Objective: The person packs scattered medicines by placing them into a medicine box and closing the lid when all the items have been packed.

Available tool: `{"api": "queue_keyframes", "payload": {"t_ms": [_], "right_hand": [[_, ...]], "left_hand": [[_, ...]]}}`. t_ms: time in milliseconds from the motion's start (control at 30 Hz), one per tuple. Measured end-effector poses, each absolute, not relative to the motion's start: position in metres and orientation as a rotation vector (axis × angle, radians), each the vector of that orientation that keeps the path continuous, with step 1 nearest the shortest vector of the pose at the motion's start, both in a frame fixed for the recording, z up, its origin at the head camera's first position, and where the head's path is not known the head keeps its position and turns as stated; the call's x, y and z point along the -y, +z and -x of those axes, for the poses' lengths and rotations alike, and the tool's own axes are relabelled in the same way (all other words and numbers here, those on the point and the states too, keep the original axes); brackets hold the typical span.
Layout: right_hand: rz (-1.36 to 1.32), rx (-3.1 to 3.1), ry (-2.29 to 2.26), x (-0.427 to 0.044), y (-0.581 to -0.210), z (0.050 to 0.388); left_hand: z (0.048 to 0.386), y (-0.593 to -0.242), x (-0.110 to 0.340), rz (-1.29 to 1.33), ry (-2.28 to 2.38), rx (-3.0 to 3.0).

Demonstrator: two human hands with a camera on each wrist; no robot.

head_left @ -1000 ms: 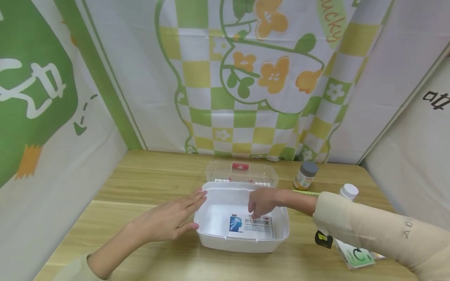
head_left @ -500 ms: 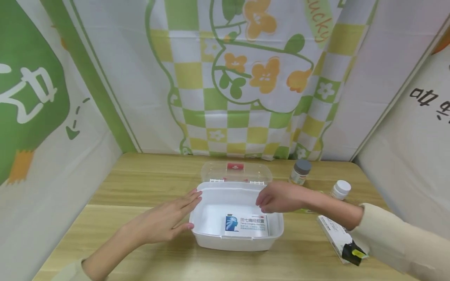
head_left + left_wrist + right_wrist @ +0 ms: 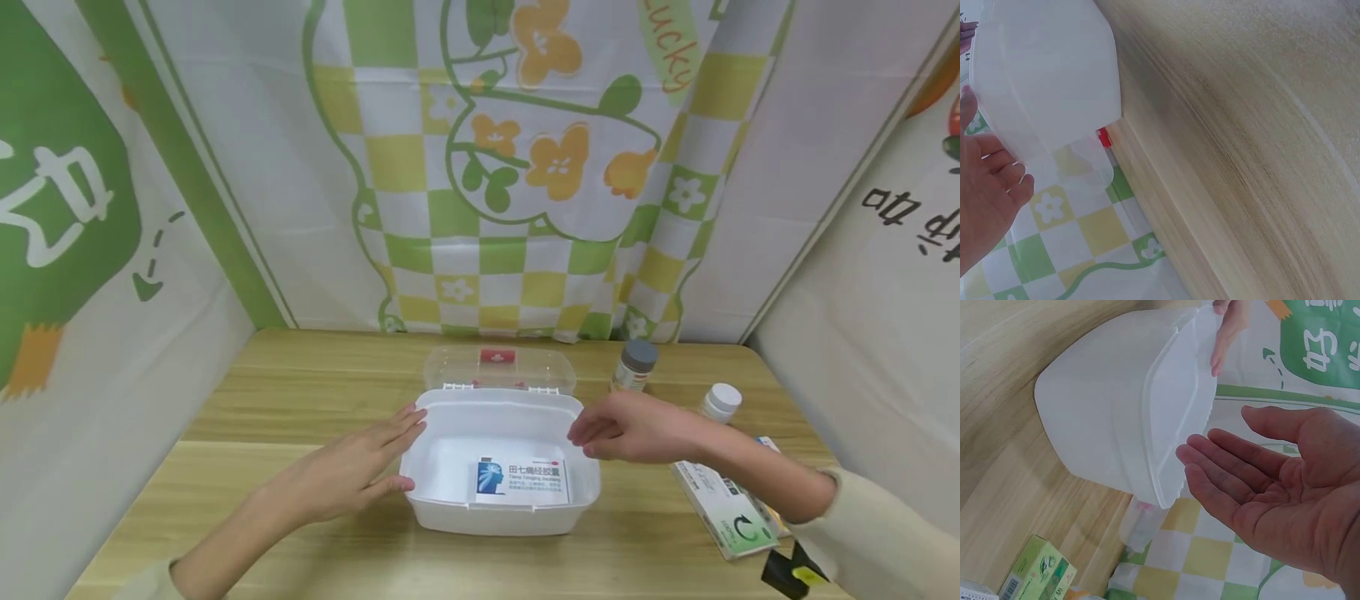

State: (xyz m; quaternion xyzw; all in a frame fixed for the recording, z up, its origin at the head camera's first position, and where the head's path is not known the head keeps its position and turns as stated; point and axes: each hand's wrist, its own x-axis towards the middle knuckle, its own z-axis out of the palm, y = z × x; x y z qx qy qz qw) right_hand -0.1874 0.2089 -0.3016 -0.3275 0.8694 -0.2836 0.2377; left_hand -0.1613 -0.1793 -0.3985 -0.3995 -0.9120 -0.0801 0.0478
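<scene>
I see the left hand (image 3: 351, 469) loosely touching the white box (image 3: 495, 522), the right hand (image 3: 630, 429) holding nothing; the box (likely light, stiff plastic) seems best held by its rim (image 3: 442, 503)

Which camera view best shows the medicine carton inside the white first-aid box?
The head view: looking down into the white first-aid box, it shows the medicine carton with its printed face and blue picture. Both wrist views show the box's walls, but none of the carton.
</scene>
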Motion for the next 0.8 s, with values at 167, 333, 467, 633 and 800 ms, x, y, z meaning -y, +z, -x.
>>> {"api": "queue_keyframes", "payload": {"t_ms": [167, 333, 467, 633, 800], "right_hand": [[0.849, -2.353, -0.886, -0.223, -0.303, 0.184], [0.818, -2.369, -0.955, -0.239, -0.304, 0.181], [0.778, -2.386, -0.971, -0.253, -0.304, 0.179], [0.733, -2.400, -0.988, -0.270, -0.306, 0.177], [0.660, -2.402, -1.012, -0.289, -0.312, 0.173]], "left_hand": [[0.160, -0.399, 0.179, 1.216, -0.233, 2.769], [0.160, -0.399, 0.179, 1.210, -0.234, 2.771], [0.160, -0.399, 0.180, 1.205, -0.246, 2.777], [0.159, -0.399, 0.180, 1.204, -0.248, 2.784], [0.160, -0.397, 0.179, 1.201, -0.254, 2.785]]}}
